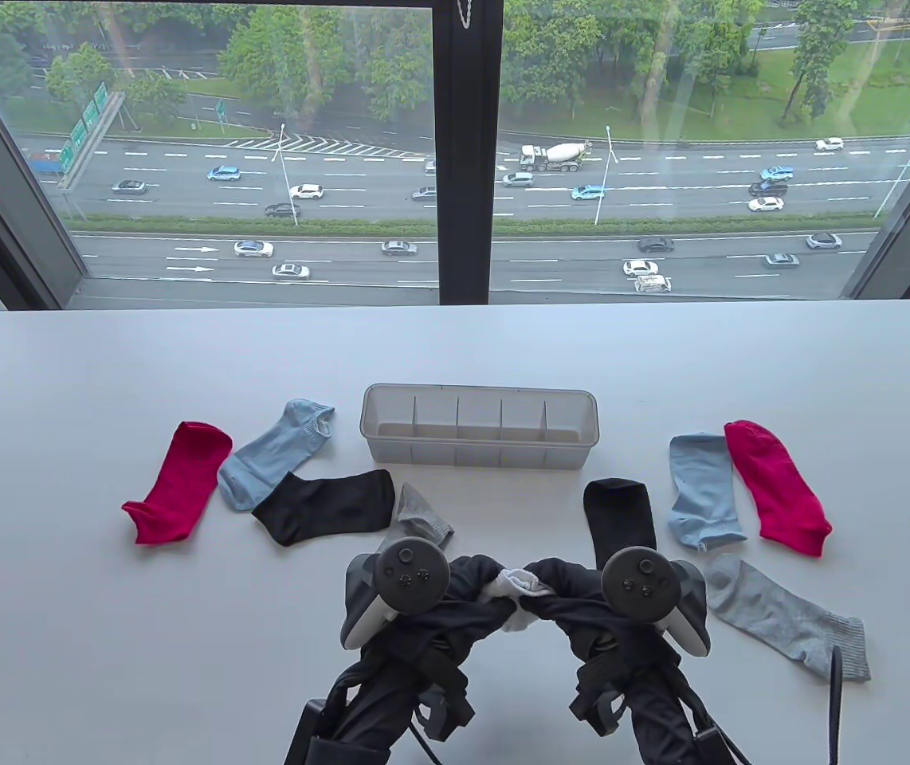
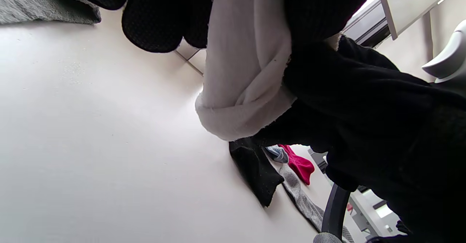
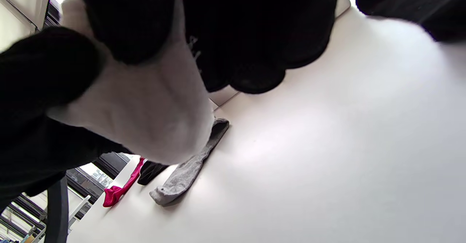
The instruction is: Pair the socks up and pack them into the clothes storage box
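Where table view looks down: left hand [image 1: 471,594] and right hand [image 1: 562,594] meeting at the near centre of the white table [image 1: 104,637], fingers of both curled round a bundle of white socks [image 1: 517,588] held between them, just above the tabletop. Storage box [image 1: 480,425] beyond the hands, translucent, divided into compartments, nothing visible inside. Left of box: red sock [image 1: 180,484], light blue sock [image 1: 273,453], black sock [image 1: 326,505] overlapping the blue one's cuff end, grey sock [image 1: 421,516] partly hidden behind the left tracker. Right of box: second black sock [image 1: 621,518], second light blue sock [image 1: 702,492] touching a second red sock [image 1: 775,488], second grey sock [image 1: 786,615] nearest the edge.

Left wrist view: white socks [image 2: 244,72] rolled and pinched from both sides by dark gloved fingers [image 2: 153,24]; right-side black sock [image 2: 256,170], grey, blue and red socks lying flat beyond on the table.

Right wrist view: white bundle [image 3: 145,104] gripped under gloved fingers [image 3: 251,54], clear of the tabletop; left-side grey sock [image 3: 189,166], black and red socks further off.
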Demonstrator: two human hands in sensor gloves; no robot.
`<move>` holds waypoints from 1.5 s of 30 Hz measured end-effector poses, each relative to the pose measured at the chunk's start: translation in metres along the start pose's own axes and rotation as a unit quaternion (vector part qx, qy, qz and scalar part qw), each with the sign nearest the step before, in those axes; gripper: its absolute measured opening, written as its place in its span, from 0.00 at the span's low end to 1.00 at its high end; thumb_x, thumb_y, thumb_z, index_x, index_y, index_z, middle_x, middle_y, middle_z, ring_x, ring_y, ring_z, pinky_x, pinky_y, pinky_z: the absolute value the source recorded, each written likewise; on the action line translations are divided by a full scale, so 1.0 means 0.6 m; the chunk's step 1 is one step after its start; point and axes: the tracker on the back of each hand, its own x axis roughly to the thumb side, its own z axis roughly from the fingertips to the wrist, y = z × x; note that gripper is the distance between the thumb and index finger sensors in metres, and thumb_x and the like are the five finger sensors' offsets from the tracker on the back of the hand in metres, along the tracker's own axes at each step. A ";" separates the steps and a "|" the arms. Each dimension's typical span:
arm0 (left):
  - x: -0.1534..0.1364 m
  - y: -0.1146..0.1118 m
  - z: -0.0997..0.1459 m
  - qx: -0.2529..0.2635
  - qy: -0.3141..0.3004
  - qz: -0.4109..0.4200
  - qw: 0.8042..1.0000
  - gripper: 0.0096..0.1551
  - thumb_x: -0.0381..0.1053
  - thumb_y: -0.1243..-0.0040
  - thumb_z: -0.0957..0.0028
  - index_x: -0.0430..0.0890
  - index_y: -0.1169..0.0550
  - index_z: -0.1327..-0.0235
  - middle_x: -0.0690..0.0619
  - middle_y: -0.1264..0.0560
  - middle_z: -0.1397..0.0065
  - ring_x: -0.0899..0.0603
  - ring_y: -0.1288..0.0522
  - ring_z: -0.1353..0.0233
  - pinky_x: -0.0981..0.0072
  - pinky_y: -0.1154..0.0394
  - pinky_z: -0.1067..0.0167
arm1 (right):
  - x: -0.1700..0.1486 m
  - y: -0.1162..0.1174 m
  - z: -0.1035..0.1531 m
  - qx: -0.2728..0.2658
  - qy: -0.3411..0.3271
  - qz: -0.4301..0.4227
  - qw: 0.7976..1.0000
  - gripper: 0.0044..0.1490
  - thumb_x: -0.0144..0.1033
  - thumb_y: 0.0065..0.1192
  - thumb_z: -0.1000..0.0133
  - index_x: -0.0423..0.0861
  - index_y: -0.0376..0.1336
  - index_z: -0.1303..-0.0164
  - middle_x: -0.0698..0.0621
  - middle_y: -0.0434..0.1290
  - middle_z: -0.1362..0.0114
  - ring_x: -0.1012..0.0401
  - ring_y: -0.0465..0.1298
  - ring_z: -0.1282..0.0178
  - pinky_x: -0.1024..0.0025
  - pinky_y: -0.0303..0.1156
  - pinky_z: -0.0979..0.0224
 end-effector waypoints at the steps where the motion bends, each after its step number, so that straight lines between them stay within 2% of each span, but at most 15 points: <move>1: -0.001 0.003 0.001 0.014 0.005 0.005 1.000 0.29 0.60 0.42 0.49 0.39 0.16 0.52 0.35 0.19 0.45 0.27 0.21 0.42 0.27 0.33 0.36 | 0.003 0.004 0.000 0.011 0.000 -0.010 1.000 0.28 0.42 0.69 0.47 0.46 0.69 0.38 0.46 0.82 0.43 0.52 0.82 0.43 0.54 0.77 0.35; 3: 0.001 0.006 0.002 0.020 0.000 0.009 1.000 0.29 0.57 0.45 0.46 0.35 0.14 0.55 0.32 0.17 0.47 0.25 0.21 0.42 0.26 0.34 0.36 | 0.007 0.009 -0.004 0.017 0.006 -0.008 1.000 0.28 0.43 0.68 0.47 0.46 0.69 0.38 0.46 0.82 0.43 0.52 0.82 0.43 0.54 0.78 0.36; 6: 0.003 0.001 -0.003 -0.004 -0.018 0.011 1.000 0.29 0.48 0.42 0.46 0.41 0.26 0.32 0.34 0.27 0.29 0.27 0.27 0.32 0.27 0.37 0.32 | -0.008 0.010 -0.005 0.037 0.034 -0.051 0.997 0.28 0.44 0.66 0.45 0.46 0.68 0.37 0.45 0.81 0.39 0.49 0.80 0.40 0.52 0.76 0.35; 10: 0.007 -0.001 -0.004 -0.020 -0.013 -0.012 1.000 0.25 0.45 0.40 0.48 0.41 0.24 0.37 0.36 0.22 0.36 0.29 0.21 0.39 0.29 0.32 0.35 | -0.023 0.010 -0.001 0.062 0.057 -0.103 0.991 0.30 0.44 0.62 0.43 0.43 0.67 0.33 0.41 0.78 0.36 0.46 0.78 0.38 0.49 0.74 0.33; 14: -0.003 0.011 0.002 0.009 -0.003 0.013 1.000 0.25 0.49 0.38 0.48 0.40 0.20 0.42 0.36 0.19 0.41 0.30 0.20 0.42 0.30 0.31 0.36 | -0.037 -0.012 0.009 -0.034 0.073 -0.185 0.979 0.23 0.44 0.58 0.39 0.49 0.67 0.36 0.46 0.79 0.36 0.50 0.79 0.37 0.53 0.75 0.32; 17: -0.018 0.019 0.005 0.058 0.018 0.040 0.997 0.23 0.50 0.41 0.46 0.40 0.19 0.43 0.36 0.18 0.44 0.30 0.19 0.45 0.31 0.30 0.38 | -0.048 -0.031 0.023 -0.087 0.068 -0.228 0.967 0.28 0.43 0.58 0.38 0.47 0.62 0.29 0.40 0.72 0.28 0.43 0.71 0.29 0.46 0.68 0.27; 20: -0.021 0.028 0.010 0.126 0.027 0.094 0.987 0.25 0.48 0.51 0.43 0.37 0.26 0.39 0.36 0.19 0.44 0.32 0.17 0.47 0.33 0.27 0.40 | -0.045 -0.017 0.016 -0.006 0.048 -0.174 0.984 0.47 0.52 0.62 0.43 0.44 0.50 0.17 0.32 0.60 0.19 0.36 0.62 0.23 0.40 0.63 0.25; 23: -0.025 0.028 0.015 0.145 0.039 0.148 0.978 0.26 0.47 0.55 0.42 0.37 0.31 0.34 0.35 0.20 0.42 0.31 0.16 0.44 0.34 0.27 0.39 | -0.034 0.019 0.001 0.137 0.035 -0.200 0.970 0.59 0.55 0.61 0.43 0.41 0.36 0.15 0.29 0.48 0.16 0.34 0.56 0.21 0.38 0.58 0.23; 24: -0.026 0.025 0.013 0.142 0.036 0.166 0.975 0.26 0.47 0.55 0.42 0.37 0.31 0.34 0.34 0.20 0.41 0.31 0.16 0.44 0.34 0.27 0.39 | -0.028 0.028 -0.001 0.146 0.033 -0.217 0.965 0.60 0.54 0.62 0.43 0.40 0.34 0.16 0.30 0.48 0.15 0.35 0.59 0.22 0.40 0.60 0.23; 28: -0.023 0.013 0.008 0.120 0.026 0.173 0.977 0.27 0.47 0.55 0.42 0.36 0.30 0.35 0.32 0.20 0.41 0.30 0.17 0.42 0.33 0.27 0.39 | -0.014 0.021 -0.002 0.055 0.021 -0.240 0.969 0.47 0.47 0.61 0.39 0.50 0.41 0.17 0.44 0.58 0.16 0.47 0.70 0.26 0.52 0.68 0.24; 31: -0.016 0.007 0.004 0.105 0.010 0.153 0.983 0.28 0.49 0.53 0.42 0.36 0.29 0.35 0.31 0.21 0.38 0.27 0.20 0.39 0.30 0.31 0.36 | -0.019 0.004 0.005 0.001 0.025 -0.231 0.973 0.34 0.43 0.61 0.38 0.51 0.53 0.23 0.44 0.66 0.22 0.53 0.75 0.32 0.58 0.73 0.27; 34: -0.004 0.004 0.001 0.050 -0.002 -0.020 0.999 0.38 0.54 0.51 0.43 0.40 0.42 0.23 0.34 0.42 0.19 0.25 0.45 0.19 0.27 0.52 0.25 | -0.028 -0.022 0.017 -0.093 0.060 -0.206 0.972 0.34 0.42 0.63 0.39 0.48 0.55 0.24 0.41 0.70 0.26 0.54 0.78 0.37 0.59 0.75 0.31; 37: -0.006 -0.005 -0.005 -0.037 0.069 -0.193 0.978 0.45 0.60 0.51 0.44 0.52 0.55 0.19 0.47 0.66 0.14 0.37 0.71 0.14 0.32 0.72 0.24 | -0.030 -0.059 0.026 -0.195 0.085 -0.133 0.968 0.36 0.43 0.66 0.41 0.45 0.56 0.26 0.39 0.71 0.29 0.55 0.79 0.40 0.60 0.78 0.35; 41: -0.022 -0.013 -0.013 -0.090 0.134 -0.238 0.958 0.47 0.62 0.54 0.43 0.59 0.66 0.25 0.57 0.78 0.20 0.45 0.83 0.19 0.38 0.81 0.27 | -0.023 -0.087 0.011 -0.220 0.121 -0.132 0.959 0.36 0.36 0.64 0.38 0.44 0.53 0.22 0.35 0.62 0.21 0.51 0.74 0.31 0.57 0.73 0.27; 45: -0.025 -0.011 -0.011 -0.089 0.137 -0.227 0.960 0.46 0.61 0.55 0.43 0.60 0.67 0.27 0.58 0.79 0.21 0.47 0.84 0.20 0.39 0.82 0.28 | -0.001 -0.140 -0.040 -0.231 0.172 0.004 0.958 0.36 0.37 0.62 0.37 0.45 0.53 0.20 0.37 0.63 0.21 0.53 0.75 0.30 0.60 0.74 0.25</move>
